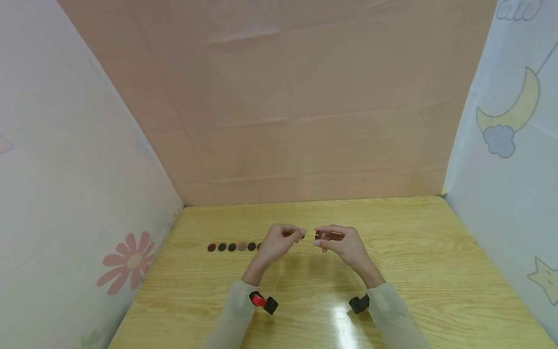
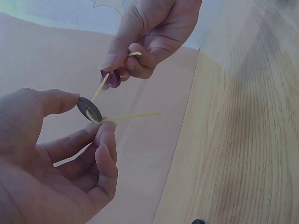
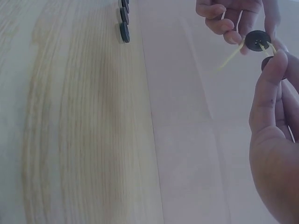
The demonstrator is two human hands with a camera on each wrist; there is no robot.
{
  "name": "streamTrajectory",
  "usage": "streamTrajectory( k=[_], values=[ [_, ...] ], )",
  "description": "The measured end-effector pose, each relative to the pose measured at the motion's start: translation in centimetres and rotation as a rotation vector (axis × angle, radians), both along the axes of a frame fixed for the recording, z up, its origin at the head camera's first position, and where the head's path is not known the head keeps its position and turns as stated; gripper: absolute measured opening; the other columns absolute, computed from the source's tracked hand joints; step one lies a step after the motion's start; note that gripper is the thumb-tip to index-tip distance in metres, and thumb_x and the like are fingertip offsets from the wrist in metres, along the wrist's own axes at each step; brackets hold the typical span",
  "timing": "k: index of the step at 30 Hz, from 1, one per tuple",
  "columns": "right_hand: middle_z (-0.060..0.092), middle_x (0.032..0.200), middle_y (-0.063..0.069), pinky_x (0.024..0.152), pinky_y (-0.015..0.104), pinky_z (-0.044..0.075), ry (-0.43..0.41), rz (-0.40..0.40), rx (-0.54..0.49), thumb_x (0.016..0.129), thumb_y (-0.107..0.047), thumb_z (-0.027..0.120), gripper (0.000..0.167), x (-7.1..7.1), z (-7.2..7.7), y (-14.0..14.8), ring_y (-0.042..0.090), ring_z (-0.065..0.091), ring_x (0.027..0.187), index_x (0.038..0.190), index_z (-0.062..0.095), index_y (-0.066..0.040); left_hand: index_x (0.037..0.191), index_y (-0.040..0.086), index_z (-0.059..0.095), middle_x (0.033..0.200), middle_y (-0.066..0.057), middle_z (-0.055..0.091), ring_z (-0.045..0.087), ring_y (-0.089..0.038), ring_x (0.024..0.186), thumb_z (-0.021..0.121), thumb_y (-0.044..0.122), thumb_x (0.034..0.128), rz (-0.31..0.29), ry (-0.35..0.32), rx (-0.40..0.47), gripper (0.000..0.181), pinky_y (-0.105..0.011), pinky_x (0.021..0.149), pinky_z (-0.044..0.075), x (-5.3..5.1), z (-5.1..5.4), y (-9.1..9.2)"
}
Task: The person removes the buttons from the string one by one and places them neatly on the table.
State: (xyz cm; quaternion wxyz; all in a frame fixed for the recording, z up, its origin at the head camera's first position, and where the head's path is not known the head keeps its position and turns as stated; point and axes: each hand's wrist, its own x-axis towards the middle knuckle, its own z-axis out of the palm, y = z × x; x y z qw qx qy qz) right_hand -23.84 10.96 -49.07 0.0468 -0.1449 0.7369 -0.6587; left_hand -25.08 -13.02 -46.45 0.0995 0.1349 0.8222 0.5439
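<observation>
Over the table, my left hand [image 1: 279, 241] pinches a dark round button [image 2: 88, 109] by its rim between thumb and fingertips. A thin yellow cord [image 2: 135, 115] passes through this button, and its loose end sticks out past the left fingers. My right hand [image 1: 345, 243] faces it a short gap away and holds a dark red button [image 2: 112, 79] that is on the same cord. Between the two buttons runs a short stretch of cord. Another cord end pokes out from the right hand's curled fingers in the left wrist view. In the right wrist view the right thumb partly hides the red button.
To the left lies a row of several buttons on the wooden table [image 1: 414, 252], a dark red button [image 1: 211, 247] at its far end and a light brown button [image 1: 241, 246] within it. My left hand covers the row's right end. A pinkish-brown backdrop [image 1: 305, 121] stands behind.
</observation>
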Motion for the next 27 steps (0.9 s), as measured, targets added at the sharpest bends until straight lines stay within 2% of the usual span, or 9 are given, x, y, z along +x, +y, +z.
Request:
streamTrajectory(
  k=[3,4,8,12,15,21,23,25,27],
  values=[
    [0.075,0.1,0.004,0.075,0.041,0.065,-0.003,0.002,-0.015,0.091,-0.016,0.083,0.037,0.0,0.0,0.0,0.019,0.076,0.086,0.125,0.075,-0.004,0.114,0.014,0.081,0.107,-0.01,0.076,0.045,-0.012,0.056,0.064,0.044,0.1045,-0.004,-0.007,0.015,0.036,-0.024,0.053,0.042,0.0,0.0,-0.4],
    [0.075,0.1,0.003,0.075,0.041,0.065,-0.003,0.002,-0.02,0.091,-0.015,0.084,0.037,0.0,0.0,0.0,0.018,0.076,0.086,0.125,0.075,-0.004,0.114,0.013,0.081,0.107,-0.009,0.076,0.048,-0.012,0.059,0.064,0.044,0.1047,-0.004,-0.004,0.016,0.036,-0.025,0.056,0.044,0.0,0.0,-0.6],
    [0.074,0.101,0.002,0.074,0.042,0.065,0.006,-0.001,-0.026,0.091,-0.014,0.084,0.037,0.0,0.0,0.1,0.022,0.076,0.087,0.124,0.075,-0.002,0.112,0.015,0.082,0.111,-0.005,0.077,0.064,-0.013,0.085,0.064,0.046,0.1039,0.017,0.007,-0.009,0.036,-0.031,0.076,0.054,0.0,0.0,-1.1],
    [0.073,0.101,0.003,0.074,0.044,0.065,0.012,-0.008,-0.023,0.09,-0.015,0.084,0.036,-0.1,0.1,0.3,0.029,0.076,0.088,0.123,0.076,-0.003,0.111,0.019,0.082,0.115,-0.002,0.078,0.069,-0.016,0.102,0.065,0.05,0.1029,0.04,0.006,-0.031,0.036,-0.04,0.092,0.057,0.0,-0.1,-1.7],
    [0.073,0.101,0.003,0.074,0.045,0.065,0.01,-0.012,-0.019,0.09,-0.016,0.085,0.036,-0.2,0.0,0.3,0.03,0.076,0.089,0.123,0.076,-0.004,0.112,0.018,0.082,0.116,-0.004,0.078,0.07,-0.021,0.105,0.064,0.05,0.1029,0.048,-0.001,-0.03,0.037,-0.043,0.093,0.058,0.0,-0.3,-2.1],
    [0.071,0.097,0.003,0.073,0.042,0.065,0.016,-0.02,-0.009,0.089,-0.015,0.085,0.037,-0.2,-0.1,0.5,0.023,0.075,0.084,0.123,0.076,-0.003,0.116,0.011,0.08,0.118,-0.01,0.077,0.07,-0.04,0.112,0.064,0.045,0.1043,0.046,-0.006,0.009,0.039,-0.042,0.09,0.06,-0.1,-0.6,-2.8],
    [0.071,0.097,0.003,0.073,0.043,0.065,0.015,-0.022,-0.011,0.089,-0.016,0.085,0.037,-0.2,-0.1,0.5,0.025,0.075,0.084,0.123,0.076,-0.003,0.115,0.011,0.08,0.117,-0.013,0.077,0.069,-0.043,0.109,0.065,0.043,0.1043,0.055,-0.011,0.017,0.037,-0.039,0.084,0.059,-0.1,-0.6,-3.0],
    [0.071,0.097,0.004,0.074,0.044,0.065,0.01,-0.024,-0.012,0.089,-0.016,0.085,0.036,-0.2,-0.1,0.5,0.023,0.075,0.084,0.123,0.076,-0.004,0.113,0.011,0.08,0.112,-0.012,0.077,0.068,-0.036,0.092,0.066,0.042,0.1038,0.065,-0.022,0.024,0.036,-0.035,0.076,0.056,-0.1,-0.8,-3.3],
    [0.071,0.098,0.004,0.075,0.045,0.065,0.004,-0.024,-0.013,0.09,-0.016,0.085,0.037,-0.2,-0.2,0.5,0.019,0.075,0.084,0.123,0.076,-0.004,0.112,0.011,0.081,0.104,-0.009,0.077,0.062,-0.028,0.077,0.068,0.042,0.1031,0.073,-0.036,0.03,0.034,-0.033,0.069,0.053,-0.2,-1.0,-3.6]
  ],
)
